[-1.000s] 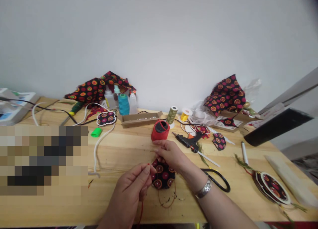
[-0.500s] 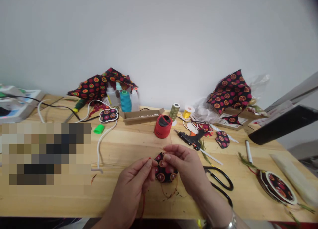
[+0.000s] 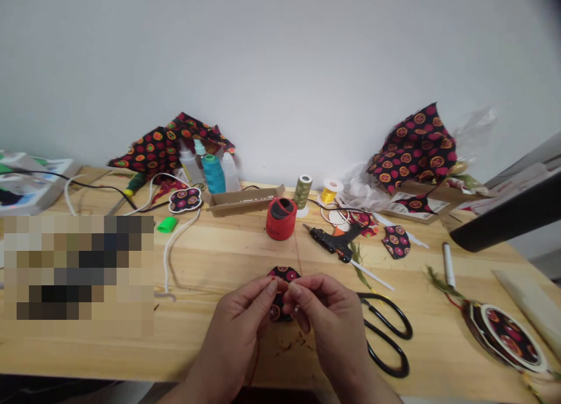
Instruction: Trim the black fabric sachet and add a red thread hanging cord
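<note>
My left hand [image 3: 245,322] is closed in a pinch on a thin red cord [image 3: 273,278]; its red tip shows above the thumb, and more of it hangs below the hand. Fingertip to fingertip with it, my right hand [image 3: 326,316] is also pinched closed, but what is between its fingers is too small to make out. Behind both hands lies a black patterned fabric piece [image 3: 284,272], partly hidden by the fingers. A fine thread [image 3: 299,258] runs down the table toward it. Black-handled scissors [image 3: 390,331] lie beside my right hand, their blades hidden.
A red-and-black container [image 3: 280,220], a glue gun [image 3: 335,243], an olive thread spool [image 3: 302,194] and a yellow spool [image 3: 330,192] stand beyond the hands. At right are a fabric-covered disc [image 3: 511,337] and a white marker [image 3: 448,265]. A green cap [image 3: 167,224] lies left.
My right hand has moved down and left, meeting the left fingertips and covering more of the fabric piece. The left hand keeps its pinch on the red cord. The view has shifted slightly.
</note>
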A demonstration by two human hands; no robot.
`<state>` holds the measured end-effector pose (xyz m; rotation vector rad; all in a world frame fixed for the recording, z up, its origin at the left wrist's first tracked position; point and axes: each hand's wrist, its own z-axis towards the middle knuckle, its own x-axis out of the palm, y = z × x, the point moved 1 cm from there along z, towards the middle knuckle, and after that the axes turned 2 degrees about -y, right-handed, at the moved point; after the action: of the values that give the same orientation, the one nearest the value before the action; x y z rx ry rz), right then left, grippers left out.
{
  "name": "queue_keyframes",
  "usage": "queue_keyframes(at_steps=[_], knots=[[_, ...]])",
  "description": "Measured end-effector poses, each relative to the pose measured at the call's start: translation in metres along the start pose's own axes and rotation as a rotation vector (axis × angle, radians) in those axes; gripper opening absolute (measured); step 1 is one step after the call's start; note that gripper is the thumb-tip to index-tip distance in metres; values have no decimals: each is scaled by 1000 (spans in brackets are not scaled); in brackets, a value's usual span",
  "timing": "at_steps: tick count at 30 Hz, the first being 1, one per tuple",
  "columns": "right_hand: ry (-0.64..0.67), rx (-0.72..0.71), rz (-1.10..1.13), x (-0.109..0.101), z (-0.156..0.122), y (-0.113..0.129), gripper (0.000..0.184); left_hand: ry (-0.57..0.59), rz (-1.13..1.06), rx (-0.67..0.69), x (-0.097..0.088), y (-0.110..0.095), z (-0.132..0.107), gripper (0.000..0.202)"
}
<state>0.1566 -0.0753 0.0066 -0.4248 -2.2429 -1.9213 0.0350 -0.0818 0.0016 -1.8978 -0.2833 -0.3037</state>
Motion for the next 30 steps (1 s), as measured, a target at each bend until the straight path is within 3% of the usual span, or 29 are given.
queue_keyframes(at_steps=[7, 12, 18, 22, 30], knots=[[-48, -285, -326, -19, -3, 3, 9, -69, -100, -76, 27, -2, 2, 11], [-36, -424, -506, -29, -3, 2, 11, -54, -195, -144, 37, 1, 7, 12], [61, -338, -579, -38, 2, -3, 11, -147, -241, -185, 41, 1, 9, 11], [67, -262, -572, -40, 4, -7, 12, -158, -256, -184, 45, -2, 9, 11], [32, -254, -526, -37, 4, -4, 13, -157, -222, -186, 46, 1, 13, 11]])
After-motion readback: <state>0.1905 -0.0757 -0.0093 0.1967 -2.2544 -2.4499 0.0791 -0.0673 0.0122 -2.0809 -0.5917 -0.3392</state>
